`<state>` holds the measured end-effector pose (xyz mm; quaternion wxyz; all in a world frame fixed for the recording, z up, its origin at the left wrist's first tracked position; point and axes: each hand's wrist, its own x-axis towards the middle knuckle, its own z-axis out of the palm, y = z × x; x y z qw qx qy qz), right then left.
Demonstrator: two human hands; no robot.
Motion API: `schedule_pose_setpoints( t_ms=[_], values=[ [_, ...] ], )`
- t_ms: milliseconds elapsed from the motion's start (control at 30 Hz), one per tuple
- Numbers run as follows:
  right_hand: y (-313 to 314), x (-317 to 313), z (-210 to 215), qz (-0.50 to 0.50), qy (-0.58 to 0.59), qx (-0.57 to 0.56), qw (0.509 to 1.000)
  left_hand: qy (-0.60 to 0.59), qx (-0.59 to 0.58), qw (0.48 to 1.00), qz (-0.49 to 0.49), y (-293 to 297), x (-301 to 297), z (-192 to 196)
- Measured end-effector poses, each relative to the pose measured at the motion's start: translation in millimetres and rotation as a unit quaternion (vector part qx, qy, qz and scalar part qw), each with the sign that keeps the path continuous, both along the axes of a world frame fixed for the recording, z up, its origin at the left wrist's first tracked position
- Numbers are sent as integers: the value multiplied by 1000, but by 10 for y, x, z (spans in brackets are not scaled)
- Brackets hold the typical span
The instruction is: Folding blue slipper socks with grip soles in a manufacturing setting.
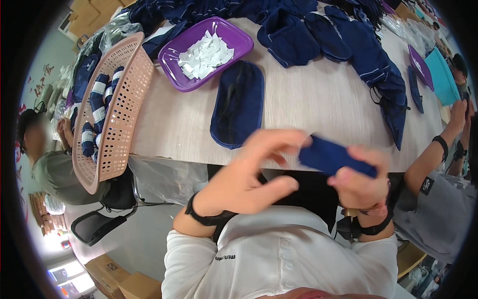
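Above the table's near edge, my right hand (361, 174) grips a tightly folded navy cloth bundle (331, 157) between thumb and fingers. My left hand (254, 172) is open, its thumb spread apart; its blurred fingertips are at the bundle's left end, and I cannot tell whether they touch it. Just beyond lies a flat navy cloth piece (237, 107) with rounded ends and black elastic on it. A purple tray (244, 45) full of small white paper strips (205, 55) stands behind that piece.
At left, a pink perforated basket (124, 109) holds several navy rolls (98, 97) with white bands. Navy cloth pieces (289, 37) pile along the table's far side and down its right. People sit at left (64, 169) and right (438, 209); a turquoise bin (442, 74) is at far right.
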<state>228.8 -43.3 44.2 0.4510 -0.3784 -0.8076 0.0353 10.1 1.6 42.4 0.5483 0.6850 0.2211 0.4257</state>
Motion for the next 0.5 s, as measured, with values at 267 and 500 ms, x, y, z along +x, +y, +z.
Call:
schedule_pose_setpoints(
  t_ms=[267,500],
  values=[
    [113,458,-176,-88,194,-76,974,392,156,821,385,297,-433,-357],
    [121,470,-221,-39,322,-183,928,380,120,863,312,250,-147,-424]
  ],
)
